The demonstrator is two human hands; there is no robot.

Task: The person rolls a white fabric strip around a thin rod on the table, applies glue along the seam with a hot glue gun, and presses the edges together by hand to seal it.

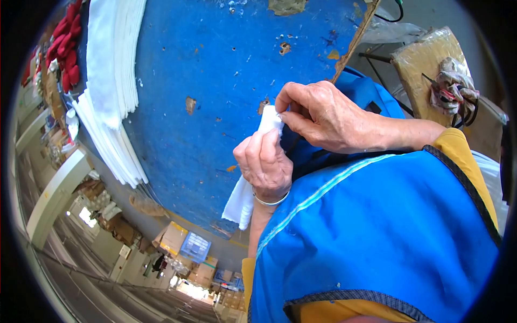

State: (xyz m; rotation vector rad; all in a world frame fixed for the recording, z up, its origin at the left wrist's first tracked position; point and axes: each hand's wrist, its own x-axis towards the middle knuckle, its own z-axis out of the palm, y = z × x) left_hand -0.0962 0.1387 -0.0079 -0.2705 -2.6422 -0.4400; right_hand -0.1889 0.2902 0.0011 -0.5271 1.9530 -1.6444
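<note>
A white cloth strip (237, 204), folded or rolled narrow, runs under my left hand (265, 164) over the blue table. My left fingers are wrapped round it, and a bracelet sits on that wrist. One end of the strip sticks up past the fingers. At that end my right hand (326, 116) pinches the strip's edge between thumb and forefinger. The strip's other end hangs loose below the left hand, near the table's edge. What lies inside the right fingertips is mostly hidden.
The worn blue table (188, 64) has chips and stains. Stacked white cloth strips (113, 59) lie along its far left side, with another fanned pile (110, 142) below. Gloves (455, 89) rest on a wrapped board (431, 59) at right. A blue crate (195, 246) stands beyond the table.
</note>
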